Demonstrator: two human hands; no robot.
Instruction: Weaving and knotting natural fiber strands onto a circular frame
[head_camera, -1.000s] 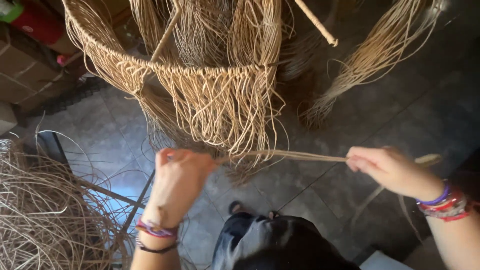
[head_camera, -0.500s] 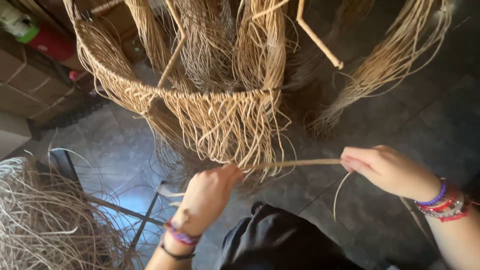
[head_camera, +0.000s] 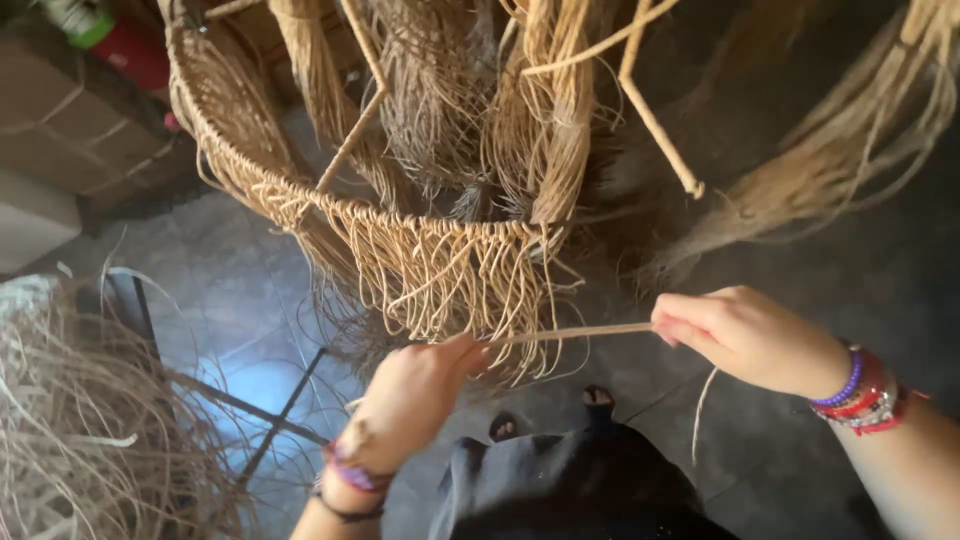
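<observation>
Item, nearest the camera: dark clothing (head_camera: 570, 490) of the person, seen from above, with two dark sandal toes (head_camera: 598, 398) showing on the grey tiled floor (head_camera: 230, 290).

Item: left hand (head_camera: 415, 400), wrist banded with a purple bracelet and a thin dark one. Its grip is closed, fingers pinched on the near end of a thin pale cane strand (head_camera: 575, 332).

Item: right hand (head_camera: 745, 335), wrist stacked with red, purple and beaded bracelets (head_camera: 860, 392). Its grip is likewise closed, thumb and fingers clamped on the far end of the same strand. The strand runs nearly level between the two hands, drawn straight, just below the loose fringe. A further pale fibre hangs down beneath the right hand.

Item: heap of loose dry fibres (head_camera: 70, 440) at lower left, beside a dark metal frame (head_camera: 260, 420) standing on the floor.

Item: half-woven wicker basket (head_camera: 330, 200), round, its rim laced with woven cane and a fringe of unwoven ends (head_camera: 450, 280) hanging down to the strand. Upright stakes and bundles of raw fibre rise inside it.

Item: further fibre bundle (head_camera: 830, 170) at right, spread over the floor.

Item, farthest: cardboard boxes (head_camera: 70, 120) at upper left, a red and green object above them.
</observation>
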